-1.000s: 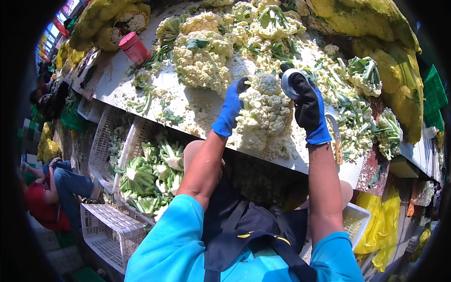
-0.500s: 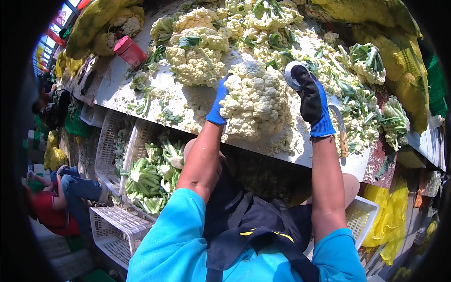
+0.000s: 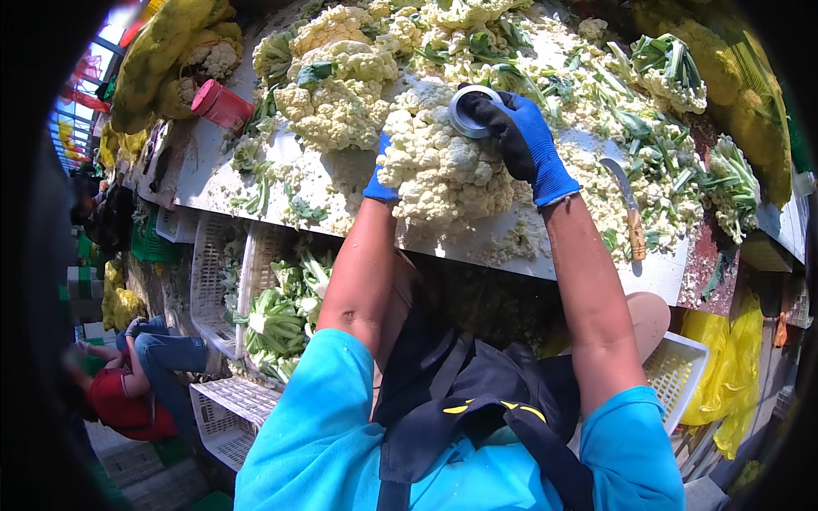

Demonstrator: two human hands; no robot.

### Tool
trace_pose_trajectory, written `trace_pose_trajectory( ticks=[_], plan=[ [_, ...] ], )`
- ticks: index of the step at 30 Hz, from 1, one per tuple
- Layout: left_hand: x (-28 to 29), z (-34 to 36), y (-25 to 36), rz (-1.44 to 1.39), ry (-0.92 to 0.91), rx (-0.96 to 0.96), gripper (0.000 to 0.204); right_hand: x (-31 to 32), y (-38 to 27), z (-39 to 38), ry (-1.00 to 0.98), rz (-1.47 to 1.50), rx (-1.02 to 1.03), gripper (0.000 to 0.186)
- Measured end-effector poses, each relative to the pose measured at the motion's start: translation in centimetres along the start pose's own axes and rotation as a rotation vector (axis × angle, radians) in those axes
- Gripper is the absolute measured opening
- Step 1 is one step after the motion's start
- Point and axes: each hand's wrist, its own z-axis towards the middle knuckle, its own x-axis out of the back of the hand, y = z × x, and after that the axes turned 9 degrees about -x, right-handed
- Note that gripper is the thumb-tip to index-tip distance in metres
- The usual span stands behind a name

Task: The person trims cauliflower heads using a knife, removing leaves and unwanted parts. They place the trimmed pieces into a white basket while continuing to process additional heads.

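Cauliflower (image 3: 447, 175), cream-coloured and knobbly, is at the near edge of the littered white surface (image 3: 209, 166). The blue-gloved left hand (image 3: 382, 177) is against its left side; its fingers are hidden, so I cannot tell its grip. The blue-and-black-gloved right hand (image 3: 515, 136) has its grip around a round grey metal ring tool (image 3: 461, 125) at the head's upper right (a curved knife with a wooden handle (image 3: 636, 234) lies apart).

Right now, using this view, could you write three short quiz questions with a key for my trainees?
1. The right hand holds: A) a leaf; B) a silvery ring; C) a yellow bag.
2. True or false: the left hand is partly hidden behind the cauliflower head.
3. Fill the gap: the curved knife lies on the table to the person's ___.
Key: 1 B; 2 true; 3 right.
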Motion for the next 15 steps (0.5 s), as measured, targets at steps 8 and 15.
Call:
trace_pose_trajectory(
  ticks=[8, 15],
  plan=[
    [-0.7, 0.8, 0.5, 0.046, 0.022, 0.014, 0.032, 6.7, 4.8, -4.1, 0.125, 0.799, -0.190, 0.041],
    [-2.0, -0.1, 0.4, 0.054, 0.050, 0.021, 0.032, 0.3, 4.3, -4.2, 0.113, 0.425, 0.026, 0.037]
  ],
)
